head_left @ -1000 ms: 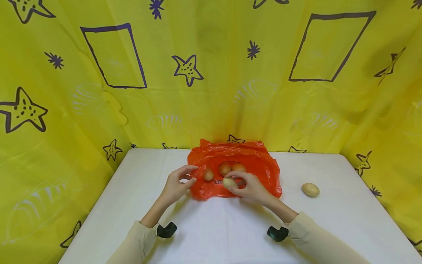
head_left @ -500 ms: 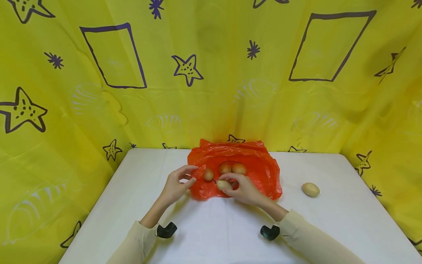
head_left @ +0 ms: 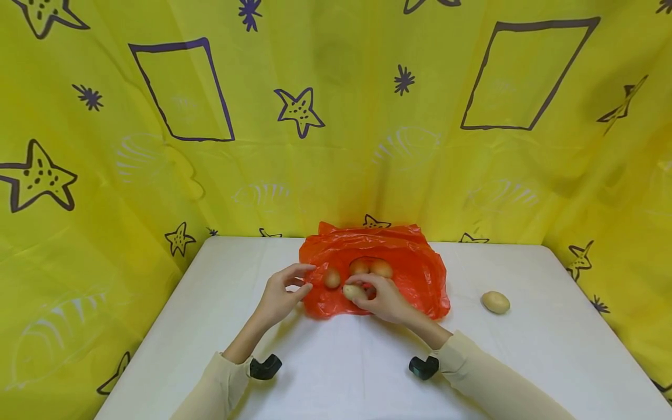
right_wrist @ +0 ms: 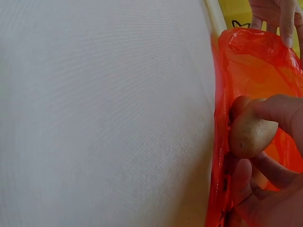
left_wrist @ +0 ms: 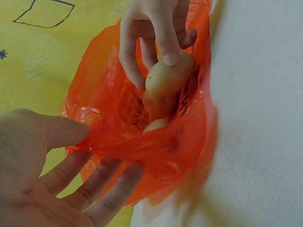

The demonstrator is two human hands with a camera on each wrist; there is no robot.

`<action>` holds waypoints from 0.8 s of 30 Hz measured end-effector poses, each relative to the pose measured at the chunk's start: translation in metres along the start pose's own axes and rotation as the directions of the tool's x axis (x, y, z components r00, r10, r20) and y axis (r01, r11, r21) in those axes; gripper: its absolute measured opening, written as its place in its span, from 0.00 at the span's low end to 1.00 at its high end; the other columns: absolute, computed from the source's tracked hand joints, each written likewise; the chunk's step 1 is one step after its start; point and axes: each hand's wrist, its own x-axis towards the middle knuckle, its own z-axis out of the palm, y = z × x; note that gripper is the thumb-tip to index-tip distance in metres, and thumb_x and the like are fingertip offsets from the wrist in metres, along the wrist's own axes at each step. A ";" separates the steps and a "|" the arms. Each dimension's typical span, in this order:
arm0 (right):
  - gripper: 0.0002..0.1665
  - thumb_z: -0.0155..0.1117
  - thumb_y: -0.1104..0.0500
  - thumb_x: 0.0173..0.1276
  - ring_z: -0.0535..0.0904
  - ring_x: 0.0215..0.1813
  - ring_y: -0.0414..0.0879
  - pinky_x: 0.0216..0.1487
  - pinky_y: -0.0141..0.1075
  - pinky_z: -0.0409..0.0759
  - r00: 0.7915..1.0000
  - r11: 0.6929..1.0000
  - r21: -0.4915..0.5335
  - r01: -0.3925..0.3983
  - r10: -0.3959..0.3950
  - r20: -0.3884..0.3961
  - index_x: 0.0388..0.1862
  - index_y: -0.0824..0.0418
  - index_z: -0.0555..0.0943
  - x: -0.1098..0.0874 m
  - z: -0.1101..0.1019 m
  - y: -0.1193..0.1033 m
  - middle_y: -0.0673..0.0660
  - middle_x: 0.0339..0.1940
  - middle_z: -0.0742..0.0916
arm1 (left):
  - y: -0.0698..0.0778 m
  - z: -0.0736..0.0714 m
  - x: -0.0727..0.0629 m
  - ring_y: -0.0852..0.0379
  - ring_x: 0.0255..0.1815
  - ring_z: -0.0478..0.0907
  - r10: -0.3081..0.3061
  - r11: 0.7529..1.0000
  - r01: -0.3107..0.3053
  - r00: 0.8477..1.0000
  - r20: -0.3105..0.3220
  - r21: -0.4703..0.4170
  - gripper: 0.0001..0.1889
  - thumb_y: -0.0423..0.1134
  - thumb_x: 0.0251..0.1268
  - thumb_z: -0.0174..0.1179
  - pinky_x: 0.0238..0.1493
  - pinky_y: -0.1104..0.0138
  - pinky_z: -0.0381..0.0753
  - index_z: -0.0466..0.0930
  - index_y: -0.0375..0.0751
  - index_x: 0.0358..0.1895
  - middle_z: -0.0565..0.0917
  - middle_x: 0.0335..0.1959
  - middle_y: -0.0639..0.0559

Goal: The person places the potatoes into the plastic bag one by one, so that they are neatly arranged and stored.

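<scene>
A red plastic bag [head_left: 420,271] lies with its mouth toward me at the back middle of the table. My left hand [head_left: 278,296] pinches its left rim, thumb on one side and fingers on the other, as the left wrist view shows. Inside the mouth, my right hand [head_left: 385,298] holds a pale potato [head_left: 354,293] between thumb and fingertips; the same potato [right_wrist: 251,132] fills the grip in the right wrist view. Behind it in the bag rest a left potato [head_left: 332,278], a middle potato [head_left: 359,266] and a right potato [head_left: 381,268].
One more potato [head_left: 496,302] sits on the white table [head_left: 341,373], right of the bag. A yellow curtain [head_left: 336,175] with drawn stars hangs close behind the table and along both sides. Dark wrist cameras show below each hand.
The right hand has shifted left and slightly inward with its potato, baring more of the potatoes behind. The left hand keeps its place at the bag's rim.
</scene>
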 end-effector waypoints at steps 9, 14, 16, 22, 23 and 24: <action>0.19 0.74 0.62 0.65 0.78 0.39 0.45 0.42 0.38 0.82 1.000 1.000 -0.030 0.007 -0.007 -0.003 0.56 0.54 0.86 0.001 0.003 0.003 0.49 0.48 0.86 | -0.002 -0.002 0.000 0.43 0.48 0.84 -0.002 1.000 0.003 1.000 0.017 -0.023 0.19 0.24 0.66 0.65 0.40 0.71 0.85 0.83 0.38 0.60 0.85 0.53 0.41; 0.18 0.74 0.64 0.65 0.77 0.36 0.47 0.38 0.34 0.78 1.000 0.999 -0.052 0.013 -0.013 0.000 0.54 0.54 0.87 0.001 0.004 0.003 0.48 0.46 0.86 | -0.003 -0.004 -0.001 0.44 0.47 0.84 0.020 0.999 -0.019 1.000 0.024 -0.038 0.19 0.25 0.66 0.65 0.39 0.68 0.86 0.83 0.40 0.59 0.85 0.52 0.43; 0.18 0.74 0.64 0.65 0.76 0.36 0.48 0.37 0.33 0.77 1.000 0.998 -0.061 0.015 -0.015 0.002 0.53 0.54 0.87 0.001 0.005 0.002 0.48 0.45 0.86 | -0.004 -0.004 -0.001 0.44 0.47 0.84 0.027 0.999 -0.026 0.999 0.022 -0.037 0.19 0.25 0.66 0.65 0.39 0.68 0.86 0.83 0.40 0.59 0.85 0.52 0.43; 0.17 0.73 0.64 0.66 0.76 0.35 0.50 0.37 0.33 0.75 1.000 0.998 -0.061 0.021 -0.021 0.001 0.53 0.55 0.87 0.001 0.005 0.000 0.49 0.45 0.87 | -0.004 -0.004 -0.001 0.43 0.48 0.84 0.018 0.999 -0.018 1.000 0.022 -0.037 0.19 0.25 0.67 0.65 0.39 0.68 0.86 0.83 0.40 0.59 0.85 0.53 0.42; 0.17 0.73 0.65 0.66 0.76 0.36 0.50 0.37 0.34 0.76 1.000 0.998 -0.063 0.024 -0.024 0.001 0.53 0.56 0.87 0.001 0.005 0.000 0.50 0.45 0.87 | -0.004 -0.004 -0.001 0.43 0.48 0.84 0.016 0.999 -0.016 1.000 0.022 -0.038 0.19 0.26 0.67 0.65 0.39 0.68 0.86 0.83 0.40 0.60 0.85 0.53 0.42; 0.17 0.73 0.65 0.65 0.76 0.36 0.49 0.37 0.34 0.77 1.000 0.997 -0.066 0.029 -0.029 0.000 0.53 0.56 0.87 0.001 0.005 0.001 0.50 0.45 0.87 | -0.004 -0.004 -0.001 0.43 0.48 0.84 0.015 0.999 -0.014 1.000 0.021 -0.040 0.19 0.26 0.67 0.65 0.39 0.69 0.86 0.83 0.40 0.60 0.85 0.53 0.42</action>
